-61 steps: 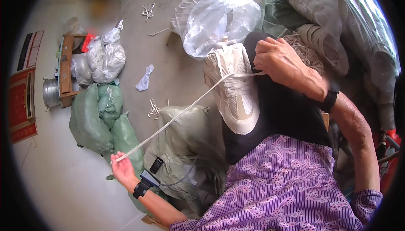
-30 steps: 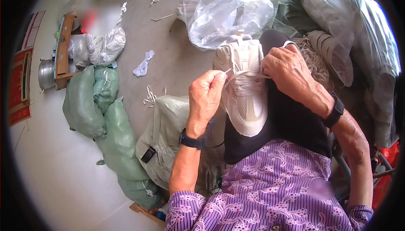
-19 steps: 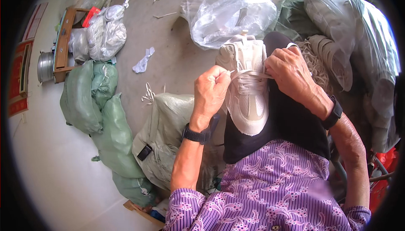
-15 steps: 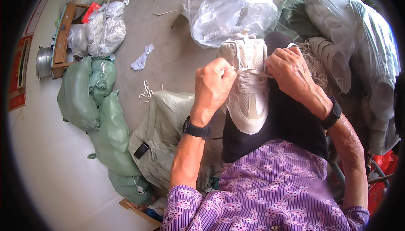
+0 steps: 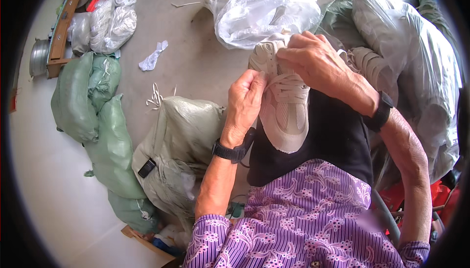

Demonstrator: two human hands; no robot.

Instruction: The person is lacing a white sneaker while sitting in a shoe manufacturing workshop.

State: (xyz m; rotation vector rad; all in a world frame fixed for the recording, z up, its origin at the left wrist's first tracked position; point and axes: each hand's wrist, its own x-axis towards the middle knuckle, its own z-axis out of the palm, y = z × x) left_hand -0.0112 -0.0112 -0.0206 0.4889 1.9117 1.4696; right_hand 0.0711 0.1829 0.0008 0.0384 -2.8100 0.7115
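Observation:
A pale beige sneaker (image 5: 285, 128) rests on my black-covered lap, its toe toward me. Its white shoelace (image 5: 290, 87) is threaded across the lower part of the tongue. My left hand (image 5: 246, 102) is at the shoe's left side, thumb and forefinger pinched on the shoelace by the eyelets. From the right, my right hand (image 5: 320, 64) reaches over the upper tongue. Its fingers are bent together close to the left eyelet row, and what lies between the fingertips is hidden. Black bands circle both wrists.
A clear plastic bag (image 5: 262, 11) lies beyond the shoe. At the right are large plastic-wrapped bundles (image 5: 426, 62) and another beige shoe (image 5: 369, 62). Green sacks (image 5: 112, 145) line the left wall, with a pale sack (image 5: 178, 131) nearer me. Loose laces (image 5: 155, 96) lie on the floor.
My right hand has moved up and left, from the shoe's right side to over the tongue. My left hand has moved slightly lower, turning from a fist to a pinch.

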